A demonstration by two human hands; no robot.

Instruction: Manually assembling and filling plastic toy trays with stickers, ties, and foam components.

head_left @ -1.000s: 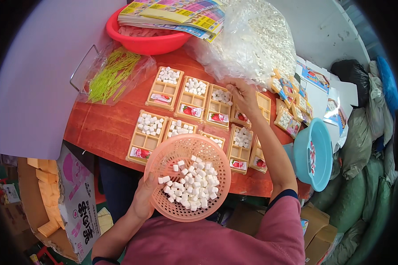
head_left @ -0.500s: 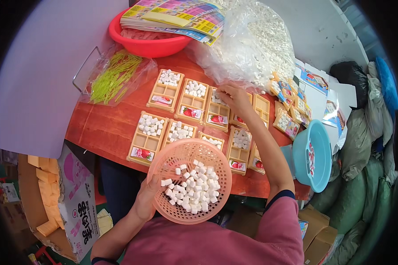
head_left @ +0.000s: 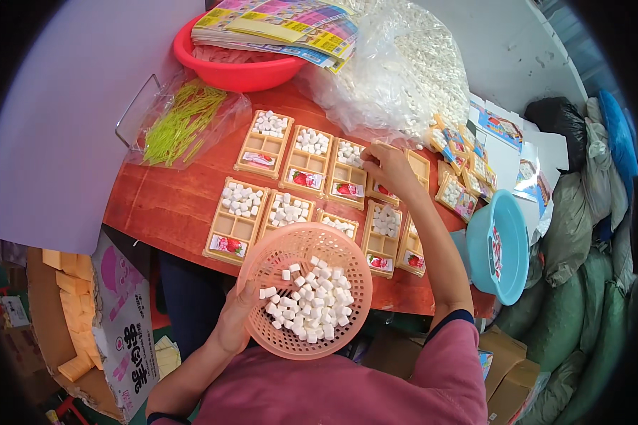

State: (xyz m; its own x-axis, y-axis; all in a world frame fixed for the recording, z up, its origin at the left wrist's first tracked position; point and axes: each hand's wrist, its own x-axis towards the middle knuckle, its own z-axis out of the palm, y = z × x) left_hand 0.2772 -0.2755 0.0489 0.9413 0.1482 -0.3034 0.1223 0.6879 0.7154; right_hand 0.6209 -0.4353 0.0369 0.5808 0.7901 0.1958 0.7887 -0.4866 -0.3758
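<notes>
My left hand (head_left: 237, 316) grips the rim of a pink colander (head_left: 366, 283) close to my body. A heap of small white marshmallows (head_left: 319, 301) lies in it. Over the back row of tan compartment trays, my right hand (head_left: 390, 167) is closed at the upper end of the fourth tray; whatever its fingers hold is hidden. Just left of it, a tray (head_left: 348, 173) has marshmallows in its top compartment and a strawberry-printed sachet (head_left: 349, 190) at the bottom. In the front row, another tray (head_left: 237, 221) is filled likewise. The colander partly covers some front trays.
A large clear bag of marshmallows (head_left: 432, 64) stands at the back. Left of it are a red basin (head_left: 244, 76) with printed sheets and a bag of yellow-green sticks (head_left: 181, 127). A blue basin (head_left: 510, 248) and finished-looking packs (head_left: 457, 195) are on the right.
My right hand has shifted right, from the third back tray to the fourth. The third tray's marshmallows now show fully. My left hand and the colander stay in place.
</notes>
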